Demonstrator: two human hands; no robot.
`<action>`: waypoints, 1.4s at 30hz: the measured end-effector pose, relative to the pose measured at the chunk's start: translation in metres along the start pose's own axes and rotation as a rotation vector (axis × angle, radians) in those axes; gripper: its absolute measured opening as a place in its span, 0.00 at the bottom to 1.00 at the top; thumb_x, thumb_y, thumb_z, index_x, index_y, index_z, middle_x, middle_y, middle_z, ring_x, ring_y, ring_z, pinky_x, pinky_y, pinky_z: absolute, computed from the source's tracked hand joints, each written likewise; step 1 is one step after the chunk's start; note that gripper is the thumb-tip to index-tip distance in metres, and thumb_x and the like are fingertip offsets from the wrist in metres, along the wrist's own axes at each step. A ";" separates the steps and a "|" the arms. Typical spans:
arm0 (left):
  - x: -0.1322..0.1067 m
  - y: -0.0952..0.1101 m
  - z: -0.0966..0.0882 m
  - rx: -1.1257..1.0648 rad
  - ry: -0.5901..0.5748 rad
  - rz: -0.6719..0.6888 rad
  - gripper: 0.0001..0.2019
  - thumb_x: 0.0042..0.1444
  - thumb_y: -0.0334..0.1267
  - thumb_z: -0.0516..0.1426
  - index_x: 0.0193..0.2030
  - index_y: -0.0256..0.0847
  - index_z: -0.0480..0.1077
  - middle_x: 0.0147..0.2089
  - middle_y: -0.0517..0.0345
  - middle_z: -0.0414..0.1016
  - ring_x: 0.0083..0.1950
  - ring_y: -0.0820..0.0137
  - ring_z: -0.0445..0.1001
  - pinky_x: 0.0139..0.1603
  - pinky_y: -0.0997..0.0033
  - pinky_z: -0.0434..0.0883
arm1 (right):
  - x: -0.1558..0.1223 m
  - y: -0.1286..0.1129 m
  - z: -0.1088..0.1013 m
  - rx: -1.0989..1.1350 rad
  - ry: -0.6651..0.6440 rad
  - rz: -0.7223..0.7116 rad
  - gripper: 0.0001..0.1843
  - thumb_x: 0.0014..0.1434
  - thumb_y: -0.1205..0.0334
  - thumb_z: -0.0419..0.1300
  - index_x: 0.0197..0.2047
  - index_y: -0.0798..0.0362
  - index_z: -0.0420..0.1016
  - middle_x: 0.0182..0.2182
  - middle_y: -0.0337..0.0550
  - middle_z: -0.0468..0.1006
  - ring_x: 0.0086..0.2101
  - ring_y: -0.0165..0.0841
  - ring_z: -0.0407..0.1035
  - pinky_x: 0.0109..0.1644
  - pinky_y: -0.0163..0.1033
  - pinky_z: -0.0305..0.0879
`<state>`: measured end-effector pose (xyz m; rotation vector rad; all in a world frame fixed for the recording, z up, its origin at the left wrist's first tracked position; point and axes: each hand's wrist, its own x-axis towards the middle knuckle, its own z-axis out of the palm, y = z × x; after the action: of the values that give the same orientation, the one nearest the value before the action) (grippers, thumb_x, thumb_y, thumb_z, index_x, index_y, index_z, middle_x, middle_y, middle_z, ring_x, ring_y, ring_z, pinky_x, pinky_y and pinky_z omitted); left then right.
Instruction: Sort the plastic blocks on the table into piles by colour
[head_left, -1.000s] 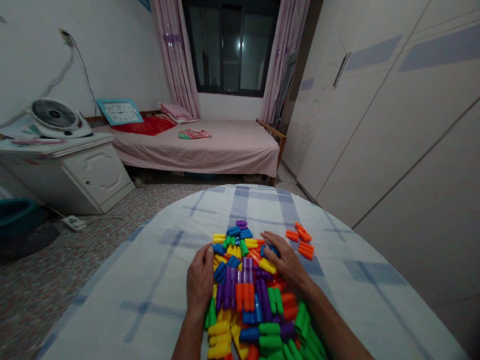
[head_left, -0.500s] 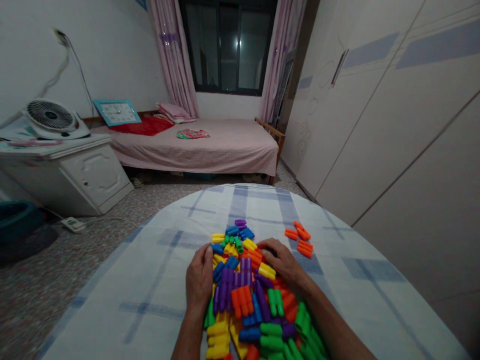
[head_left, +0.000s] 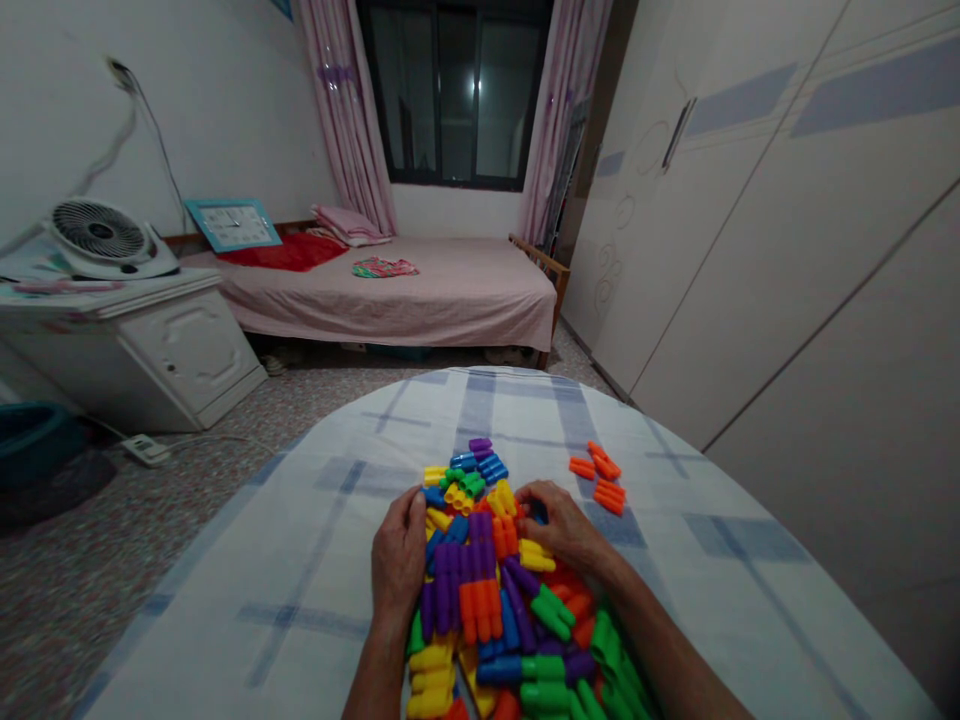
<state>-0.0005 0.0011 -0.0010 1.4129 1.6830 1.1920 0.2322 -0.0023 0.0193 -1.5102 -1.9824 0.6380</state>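
A heap of plastic building blocks [head_left: 487, 580] in purple, orange, yellow, green and blue lies on a table with a blue-checked cloth [head_left: 300, 560]. My left hand [head_left: 400, 560] lies along the heap's left side, fingers together and pressed against the blocks. My right hand [head_left: 559, 525] rests on the heap's right side with its fingers curled down into the blocks near a yellow one [head_left: 536, 555]. Whether it grips a block is hidden. A few orange blocks [head_left: 600, 480] lie apart to the right of the heap.
Beyond the table stand a bed with a pink cover [head_left: 420, 285], a white cabinet [head_left: 150, 350] carrying a fan [head_left: 101, 235], and a power strip [head_left: 146, 450] on the floor. White wardrobe doors [head_left: 787, 230] line the right wall.
My right hand has drawn back toward me and curled its fingers into the heap. The blocks between both hands have bunched closer together. My left hand has hardly moved.
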 end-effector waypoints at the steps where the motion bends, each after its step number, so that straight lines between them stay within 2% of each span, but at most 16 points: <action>1: 0.000 0.000 0.000 0.000 0.000 0.001 0.26 0.57 0.53 0.45 0.50 0.37 0.70 0.50 0.47 0.74 0.52 0.60 0.71 0.54 0.61 0.65 | 0.000 -0.001 0.000 -0.001 0.012 -0.002 0.08 0.46 0.68 0.58 0.34 0.54 0.72 0.30 0.40 0.72 0.35 0.33 0.65 0.41 0.38 0.59; 5: 0.001 -0.002 0.001 -0.010 0.000 -0.004 0.25 0.57 0.53 0.46 0.50 0.37 0.70 0.51 0.47 0.73 0.52 0.60 0.70 0.54 0.61 0.65 | 0.000 -0.001 -0.005 0.068 0.140 0.061 0.06 0.50 0.63 0.56 0.33 0.52 0.71 0.33 0.40 0.74 0.36 0.34 0.66 0.41 0.38 0.60; 8: 0.001 -0.002 0.001 -0.013 0.002 0.003 0.25 0.57 0.53 0.46 0.50 0.38 0.70 0.51 0.48 0.74 0.53 0.60 0.70 0.55 0.61 0.65 | 0.001 0.008 -0.014 0.149 0.305 0.155 0.10 0.53 0.57 0.54 0.36 0.52 0.70 0.34 0.41 0.74 0.35 0.34 0.68 0.39 0.39 0.62; 11: 0.001 -0.002 0.001 -0.010 0.009 0.005 0.24 0.57 0.52 0.46 0.49 0.38 0.71 0.50 0.48 0.74 0.53 0.60 0.70 0.55 0.61 0.65 | 0.001 0.018 -0.024 0.219 0.487 0.214 0.14 0.52 0.52 0.55 0.37 0.53 0.71 0.35 0.43 0.75 0.35 0.35 0.69 0.37 0.39 0.65; 14: 0.001 -0.003 0.001 -0.010 0.010 0.000 0.24 0.57 0.52 0.46 0.49 0.38 0.71 0.50 0.49 0.74 0.52 0.60 0.71 0.55 0.61 0.65 | -0.001 0.023 -0.032 0.359 0.582 0.260 0.17 0.51 0.50 0.57 0.38 0.53 0.71 0.34 0.43 0.75 0.31 0.34 0.70 0.33 0.38 0.66; 16: 0.001 -0.004 0.001 -0.016 0.009 -0.001 0.23 0.57 0.51 0.46 0.49 0.38 0.71 0.50 0.49 0.74 0.52 0.60 0.71 0.55 0.61 0.65 | -0.001 0.023 -0.033 0.471 0.576 0.261 0.18 0.51 0.48 0.58 0.39 0.53 0.71 0.32 0.42 0.75 0.29 0.33 0.69 0.30 0.37 0.67; 19: 0.000 -0.002 0.002 -0.064 0.057 0.021 0.22 0.57 0.50 0.49 0.50 0.38 0.70 0.50 0.49 0.74 0.52 0.62 0.71 0.53 0.63 0.67 | 0.001 0.017 -0.031 0.528 0.509 0.190 0.17 0.51 0.48 0.59 0.38 0.53 0.71 0.33 0.41 0.75 0.32 0.33 0.70 0.34 0.39 0.68; 21: -0.002 0.002 0.003 -0.079 0.117 0.126 0.21 0.56 0.49 0.52 0.51 0.39 0.69 0.52 0.49 0.72 0.52 0.63 0.71 0.54 0.63 0.67 | 0.002 0.008 -0.026 0.512 0.456 0.145 0.16 0.53 0.49 0.59 0.38 0.54 0.72 0.32 0.40 0.74 0.33 0.33 0.70 0.37 0.38 0.68; 23: -0.004 0.007 0.003 -0.054 0.137 0.287 0.19 0.55 0.47 0.55 0.51 0.41 0.69 0.53 0.51 0.71 0.55 0.63 0.69 0.58 0.61 0.65 | 0.002 -0.003 -0.019 0.516 0.400 0.135 0.16 0.54 0.50 0.58 0.38 0.54 0.71 0.30 0.39 0.74 0.30 0.31 0.69 0.35 0.37 0.67; 25: -0.007 0.012 0.003 -0.032 0.094 0.413 0.19 0.54 0.45 0.57 0.52 0.44 0.69 0.54 0.52 0.70 0.57 0.63 0.67 0.60 0.59 0.63 | 0.001 -0.016 -0.012 0.546 0.337 0.144 0.16 0.55 0.50 0.58 0.39 0.53 0.71 0.29 0.38 0.74 0.28 0.30 0.68 0.32 0.35 0.66; 27: -0.010 0.015 0.004 -0.044 0.020 0.453 0.21 0.52 0.45 0.58 0.54 0.45 0.68 0.55 0.53 0.70 0.58 0.63 0.66 0.61 0.59 0.63 | -0.001 -0.027 -0.004 0.592 0.283 0.130 0.15 0.55 0.51 0.58 0.39 0.53 0.71 0.30 0.38 0.75 0.30 0.30 0.69 0.33 0.34 0.67; 32: -0.013 0.016 0.006 -0.108 -0.107 0.433 0.24 0.49 0.43 0.62 0.54 0.46 0.69 0.55 0.53 0.70 0.59 0.63 0.66 0.62 0.58 0.62 | -0.003 -0.041 0.008 0.711 0.193 -0.002 0.13 0.56 0.55 0.59 0.42 0.51 0.70 0.38 0.40 0.77 0.40 0.34 0.71 0.45 0.38 0.68; 35: -0.014 0.015 0.007 -0.176 -0.165 0.382 0.21 0.49 0.43 0.62 0.52 0.44 0.71 0.53 0.53 0.73 0.56 0.63 0.69 0.59 0.60 0.65 | -0.004 -0.040 0.011 0.654 0.144 -0.035 0.16 0.56 0.58 0.58 0.48 0.50 0.69 0.43 0.41 0.76 0.43 0.34 0.71 0.49 0.39 0.67; 39: -0.016 0.016 0.008 -0.252 -0.240 0.275 0.20 0.50 0.43 0.61 0.49 0.41 0.73 0.50 0.52 0.75 0.52 0.63 0.72 0.57 0.61 0.67 | -0.006 -0.039 0.015 0.515 0.122 -0.014 0.16 0.57 0.60 0.57 0.49 0.51 0.70 0.40 0.40 0.77 0.40 0.34 0.71 0.48 0.39 0.67; 42: -0.017 0.019 0.008 -0.267 -0.251 0.233 0.19 0.49 0.43 0.61 0.48 0.40 0.73 0.48 0.52 0.75 0.50 0.63 0.73 0.56 0.62 0.68 | -0.006 -0.040 0.015 0.532 0.146 -0.023 0.12 0.58 0.59 0.56 0.45 0.51 0.71 0.37 0.40 0.76 0.39 0.34 0.71 0.47 0.39 0.67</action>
<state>0.0178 -0.0129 0.0117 1.5447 1.1670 1.2512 0.1952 -0.0189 0.0337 -1.1665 -1.5540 0.9283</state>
